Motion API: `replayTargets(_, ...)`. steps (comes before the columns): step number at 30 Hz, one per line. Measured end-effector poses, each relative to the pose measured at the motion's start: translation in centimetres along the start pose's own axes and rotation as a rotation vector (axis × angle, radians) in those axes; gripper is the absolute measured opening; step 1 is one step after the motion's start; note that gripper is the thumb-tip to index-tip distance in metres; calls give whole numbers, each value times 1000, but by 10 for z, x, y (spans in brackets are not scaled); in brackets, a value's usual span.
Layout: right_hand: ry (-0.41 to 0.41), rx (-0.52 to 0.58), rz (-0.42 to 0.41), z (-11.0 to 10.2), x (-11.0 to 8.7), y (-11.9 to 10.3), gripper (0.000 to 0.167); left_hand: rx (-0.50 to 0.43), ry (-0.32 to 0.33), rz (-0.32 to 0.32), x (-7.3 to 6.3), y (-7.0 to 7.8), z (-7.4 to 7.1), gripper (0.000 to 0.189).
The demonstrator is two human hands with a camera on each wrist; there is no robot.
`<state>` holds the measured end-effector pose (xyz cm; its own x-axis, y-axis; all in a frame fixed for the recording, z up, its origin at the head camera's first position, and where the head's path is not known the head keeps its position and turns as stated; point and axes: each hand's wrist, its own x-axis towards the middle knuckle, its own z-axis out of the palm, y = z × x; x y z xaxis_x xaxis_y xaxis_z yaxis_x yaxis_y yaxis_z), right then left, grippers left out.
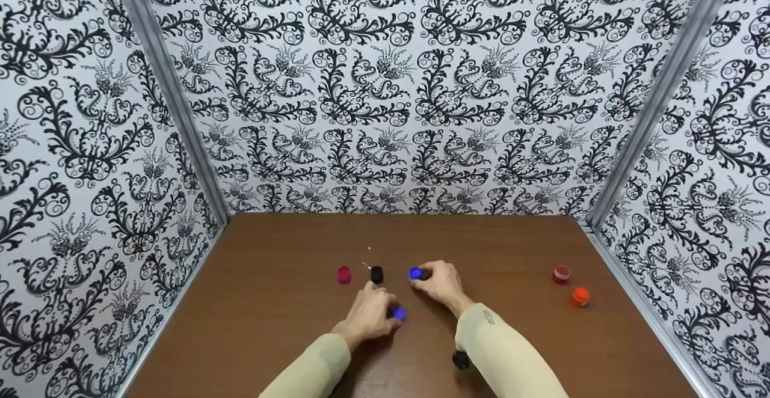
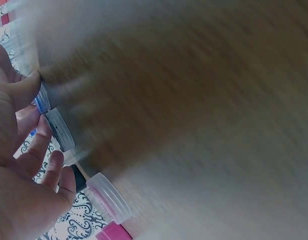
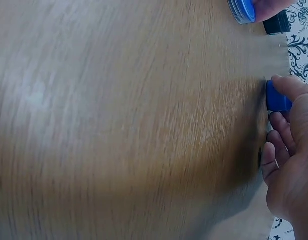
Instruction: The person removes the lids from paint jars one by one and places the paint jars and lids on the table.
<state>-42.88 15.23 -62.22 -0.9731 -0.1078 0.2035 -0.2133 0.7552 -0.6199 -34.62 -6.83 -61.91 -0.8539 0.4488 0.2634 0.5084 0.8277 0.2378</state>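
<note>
My left hand (image 1: 369,314) pinches a small round blue pot (image 1: 399,313) between thumb and fingers, low over the brown table. In the left wrist view the pot's clear, bluish edge (image 2: 42,100) shows by the thumb; the right wrist view shows its blue face (image 3: 248,9). Farther forward, my right hand (image 1: 444,282) holds a second small blue pot (image 1: 415,273). Its plain blue side (image 3: 279,96) shows beside the thumb in the right wrist view, partly hidden by fingers. A black pot (image 1: 376,275) stands just beyond my left fingers, with a pink pot (image 1: 343,275) to its left.
On the right side of the table (image 1: 505,254) stand a dark red pot (image 1: 561,275) and an orange pot (image 1: 580,297). A black object (image 1: 461,359) lies beside my right forearm, partly covered by the sleeve. Patterned walls (image 1: 385,85) enclose the back and sides.
</note>
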Motion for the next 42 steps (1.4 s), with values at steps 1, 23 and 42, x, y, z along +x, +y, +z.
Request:
replayTargets(1, 3, -6, -6, 0, 0, 1, 34, 2, -1, 1, 0, 1, 0, 28)
replayTargets(23, 69, 60, -30, -37, -3, 10, 21, -152, 61, -30, -1, 7, -16, 31)
replayTargets(42, 243, 6, 43, -91, -15, 63, 6, -400, 46, 14, 4, 34, -25, 22)
